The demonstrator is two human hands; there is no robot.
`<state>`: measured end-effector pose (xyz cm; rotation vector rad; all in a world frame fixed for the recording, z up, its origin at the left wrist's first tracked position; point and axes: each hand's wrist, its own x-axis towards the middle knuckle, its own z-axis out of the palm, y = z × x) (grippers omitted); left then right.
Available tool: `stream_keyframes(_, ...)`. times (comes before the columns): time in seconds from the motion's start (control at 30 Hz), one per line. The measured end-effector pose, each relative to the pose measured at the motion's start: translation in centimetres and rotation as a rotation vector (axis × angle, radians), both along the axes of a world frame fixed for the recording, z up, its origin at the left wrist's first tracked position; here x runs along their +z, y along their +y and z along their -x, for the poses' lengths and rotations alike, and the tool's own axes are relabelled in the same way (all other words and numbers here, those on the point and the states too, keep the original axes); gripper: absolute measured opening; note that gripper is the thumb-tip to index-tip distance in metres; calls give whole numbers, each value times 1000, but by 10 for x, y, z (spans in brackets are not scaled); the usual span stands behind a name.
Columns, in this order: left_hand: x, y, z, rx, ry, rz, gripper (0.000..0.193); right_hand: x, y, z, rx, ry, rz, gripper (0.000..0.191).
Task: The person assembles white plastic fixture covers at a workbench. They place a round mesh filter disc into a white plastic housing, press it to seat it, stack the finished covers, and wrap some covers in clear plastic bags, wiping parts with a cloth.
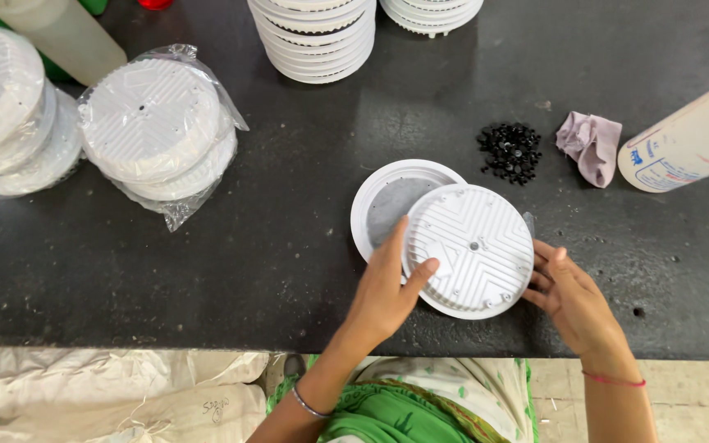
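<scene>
I've got the ribbed disc (pixel 471 248) pinched between my left hand (pixel 387 287) and right hand (pixel 572 297), half over the white ring (pixel 368 195) on the desk (pixel 289 246), apparently mid-seating, so next I'd need to center it squarely.

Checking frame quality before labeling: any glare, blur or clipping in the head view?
Head view: sharp overall, no motion blur on the left hand or right hand; soft sheen on the dark table; bagged discs glare near white, ribs fading; ribbed disc reads clearly; bottle cropped at the edge.
</scene>
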<state>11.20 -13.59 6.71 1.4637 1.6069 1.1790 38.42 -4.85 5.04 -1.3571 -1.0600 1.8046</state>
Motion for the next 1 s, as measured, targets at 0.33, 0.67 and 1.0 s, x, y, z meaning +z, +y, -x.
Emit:
stream_keyframes(0.33,37,-10,-44,-349,-294,-203,91,26,-2,-42,-455,278,-164,44)
stream_keyframes(0.67,-1,31,12,62,728,-219,89,47,-47,-73,-322,-334,-834,20)
stream_keyframes(1.0,-12,7,-17,-213,470,-129,44,70,-24,-21,-273,-332,-940,20)
